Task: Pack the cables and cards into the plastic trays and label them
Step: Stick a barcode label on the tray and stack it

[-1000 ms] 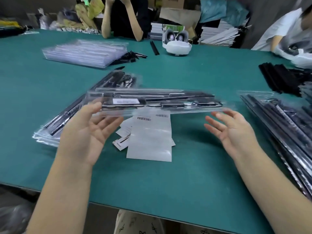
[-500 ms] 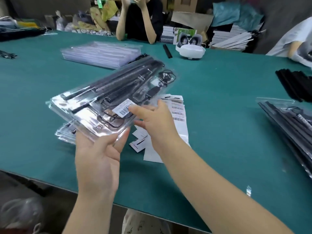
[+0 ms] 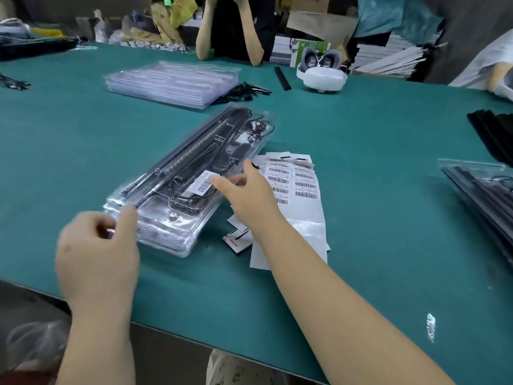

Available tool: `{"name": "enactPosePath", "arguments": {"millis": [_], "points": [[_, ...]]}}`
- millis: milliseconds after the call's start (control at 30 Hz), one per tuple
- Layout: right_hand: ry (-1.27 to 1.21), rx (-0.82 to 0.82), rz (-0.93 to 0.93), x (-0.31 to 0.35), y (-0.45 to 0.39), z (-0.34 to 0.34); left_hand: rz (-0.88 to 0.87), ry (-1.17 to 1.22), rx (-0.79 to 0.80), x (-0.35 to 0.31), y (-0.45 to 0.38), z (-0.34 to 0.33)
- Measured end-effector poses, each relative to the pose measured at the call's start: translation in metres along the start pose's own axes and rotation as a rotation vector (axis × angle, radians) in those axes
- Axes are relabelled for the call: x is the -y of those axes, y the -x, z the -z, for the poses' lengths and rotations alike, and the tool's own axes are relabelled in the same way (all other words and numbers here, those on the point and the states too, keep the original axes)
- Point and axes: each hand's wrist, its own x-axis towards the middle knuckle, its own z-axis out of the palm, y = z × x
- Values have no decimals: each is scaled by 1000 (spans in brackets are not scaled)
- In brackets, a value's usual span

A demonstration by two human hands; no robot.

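A clear plastic tray point(image 3: 194, 162) packed with black cables lies on a stack of similar trays at the left of the green table point(image 3: 374, 151). A white barcode label point(image 3: 201, 183) is stuck on its lid. My right hand point(image 3: 247, 198) reaches over the tray with straight fingers, fingertips at the label. My left hand point(image 3: 94, 251), blurred, is at the tray's near corner, its thumb against the edge and its fingers loosely curled. A sheet of barcode labels point(image 3: 294, 184) lies right of the tray, with small cards point(image 3: 236, 240) beside it under my right forearm.
A stack of empty clear trays point(image 3: 172, 81) and loose black cables point(image 3: 244, 91) sit farther back. A white headset point(image 3: 322, 73) is at the far edge. More filled trays point(image 3: 483, 201) and black strips point(image 3: 494, 132) lie right. A person point(image 3: 236, 29) sits opposite.
The tray was held up in both hands; it now lies on the stack at the left. My left hand has come off its underside to the near corner.
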Motion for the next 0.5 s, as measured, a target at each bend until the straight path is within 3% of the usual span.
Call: {"name": "enactPosePath", "arguments": {"millis": [200, 500], "points": [[50, 57, 8, 5, 3, -3, 150, 273, 108, 2, -24, -14], [-47, 6, -34, 7, 6, -26, 131, 233, -3, 4, -21, -19]]}}
